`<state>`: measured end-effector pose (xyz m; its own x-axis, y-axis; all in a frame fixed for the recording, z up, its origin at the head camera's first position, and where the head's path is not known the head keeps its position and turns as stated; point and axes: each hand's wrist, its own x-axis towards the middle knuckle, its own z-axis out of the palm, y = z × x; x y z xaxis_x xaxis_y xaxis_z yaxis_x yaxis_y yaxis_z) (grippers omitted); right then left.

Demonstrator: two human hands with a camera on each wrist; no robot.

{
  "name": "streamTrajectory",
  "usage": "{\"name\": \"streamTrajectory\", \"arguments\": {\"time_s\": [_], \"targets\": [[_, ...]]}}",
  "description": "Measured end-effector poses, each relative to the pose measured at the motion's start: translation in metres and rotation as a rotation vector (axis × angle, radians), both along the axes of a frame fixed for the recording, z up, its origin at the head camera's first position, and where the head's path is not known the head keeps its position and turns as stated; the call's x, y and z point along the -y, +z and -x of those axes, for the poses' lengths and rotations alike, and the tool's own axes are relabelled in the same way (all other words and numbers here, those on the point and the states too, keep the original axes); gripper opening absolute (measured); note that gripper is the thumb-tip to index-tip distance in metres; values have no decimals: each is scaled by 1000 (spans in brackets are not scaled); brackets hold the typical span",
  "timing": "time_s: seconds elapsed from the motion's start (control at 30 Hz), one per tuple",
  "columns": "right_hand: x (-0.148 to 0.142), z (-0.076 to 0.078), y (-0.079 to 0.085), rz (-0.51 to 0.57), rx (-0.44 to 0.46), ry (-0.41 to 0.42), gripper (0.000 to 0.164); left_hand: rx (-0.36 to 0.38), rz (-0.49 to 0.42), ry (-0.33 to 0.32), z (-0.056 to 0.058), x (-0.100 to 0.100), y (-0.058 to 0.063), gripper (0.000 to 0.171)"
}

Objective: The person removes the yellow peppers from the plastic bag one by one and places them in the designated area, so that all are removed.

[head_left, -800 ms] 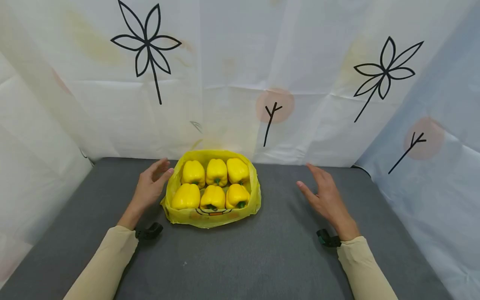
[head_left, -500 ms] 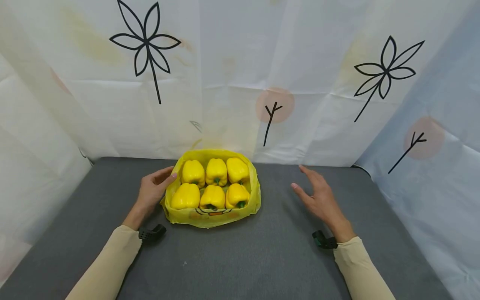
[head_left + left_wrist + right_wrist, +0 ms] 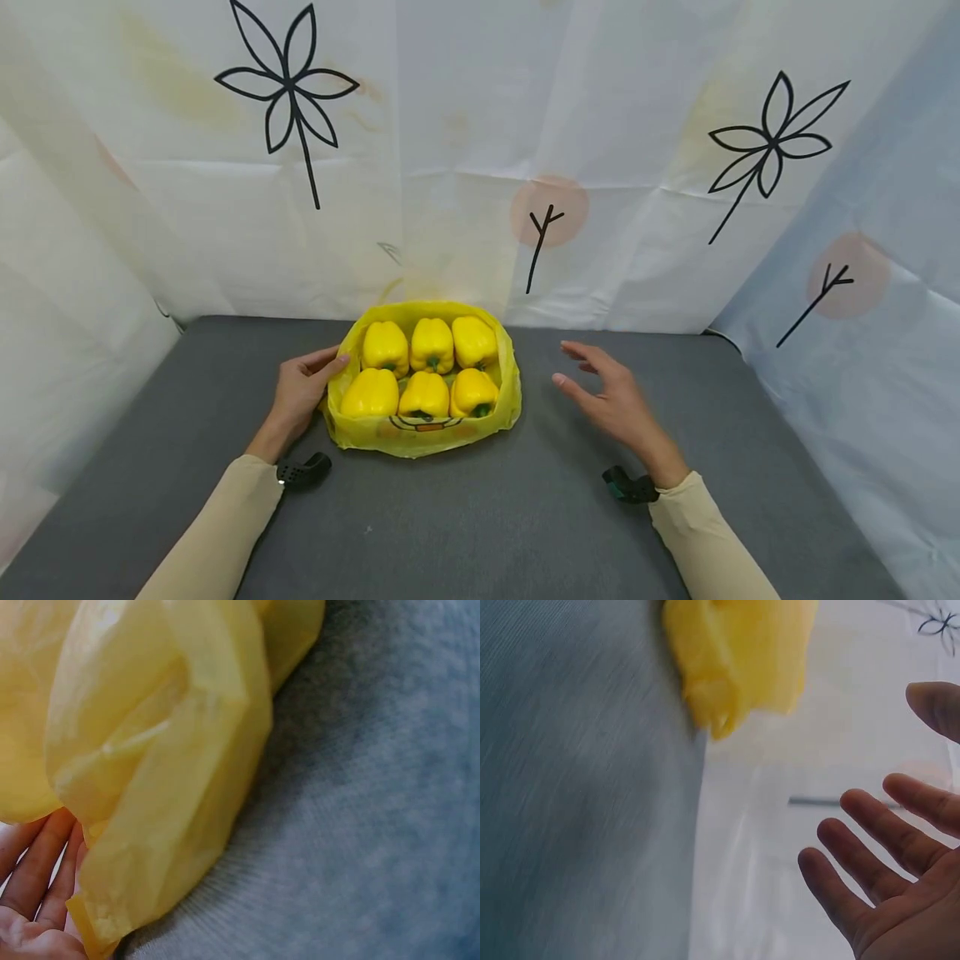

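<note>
A yellow plastic bag (image 3: 423, 442) with rolled-down sides sits on the grey table, holding several yellow bell peppers (image 3: 425, 393) in two rows. My left hand (image 3: 300, 392) touches the bag's left side, thumb near the rim. In the left wrist view its fingers (image 3: 37, 870) lie fairly straight against the yellow plastic (image 3: 157, 787), partly hidden by it. To the right of the bag, my right hand (image 3: 611, 404) hovers apart from it with fingers spread. The right wrist view has this hand (image 3: 907, 877) holding nothing, with the blurred bag (image 3: 739, 660) beyond.
Grey cloth covers the table (image 3: 465, 533). A white curtain (image 3: 465, 125) with plant drawings hangs close behind the bag and along both sides. Each wrist wears a black camera band (image 3: 303, 471).
My left hand has moved right, up against the bag's left side. The right hand has come left and slightly nearer me, toward the bag. The bag and peppers stay put.
</note>
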<state>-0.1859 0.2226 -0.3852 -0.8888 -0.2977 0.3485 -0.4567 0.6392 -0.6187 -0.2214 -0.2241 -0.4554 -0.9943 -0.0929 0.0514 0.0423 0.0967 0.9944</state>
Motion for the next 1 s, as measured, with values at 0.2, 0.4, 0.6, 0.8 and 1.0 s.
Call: {"name": "streamTrajectory", "arguments": {"time_s": [0.2, 0.4, 0.6, 0.8, 1.0], "targets": [[34, 7, 13, 73, 48, 132, 53, 5, 2, 5, -1, 1, -2, 59], [65, 20, 16, 129, 137, 214, 54, -3, 2, 11, -1, 1, -4, 58], [78, 27, 1, 84, 172, 247, 63, -2, -8, 2, 0, -2, -6, 57], [76, 32, -9, 32, 206, 248, 72, 1, -17, -5, 0, -1, -3, 59], [71, 33, -14, 2, 312, 267, 77, 2, -20, -9, 0, 0, -1, 58]]}}
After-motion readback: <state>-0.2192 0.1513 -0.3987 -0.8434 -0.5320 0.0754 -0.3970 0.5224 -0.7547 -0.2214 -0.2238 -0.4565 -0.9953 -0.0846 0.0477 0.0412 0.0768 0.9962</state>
